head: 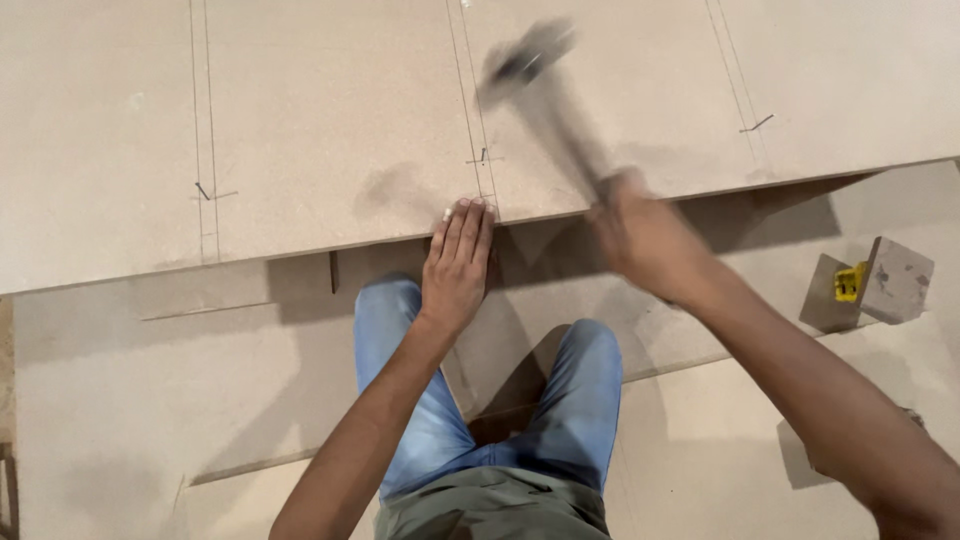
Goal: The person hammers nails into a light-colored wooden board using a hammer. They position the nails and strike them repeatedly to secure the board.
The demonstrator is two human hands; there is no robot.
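On the floor, a large board (330, 120) is pinned at its near edge by the left hand (457, 262), fingers flat and together beside a pair of pencil lines (478, 100), apparently to steady it. A hammer (535, 75), blurred, is gripped by the right hand (645, 238), fingers wrapped round the handle. A small square (866, 284) lies to the right.

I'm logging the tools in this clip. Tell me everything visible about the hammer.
The hammer is motion-blurred, raised over the tan fibreboard panel. Its dark head sits upper left; a dark, slim handle slants down-right into the right hand, which grips its lower end. Material and head shape cannot be told. It appears above a pair of pencil lines.
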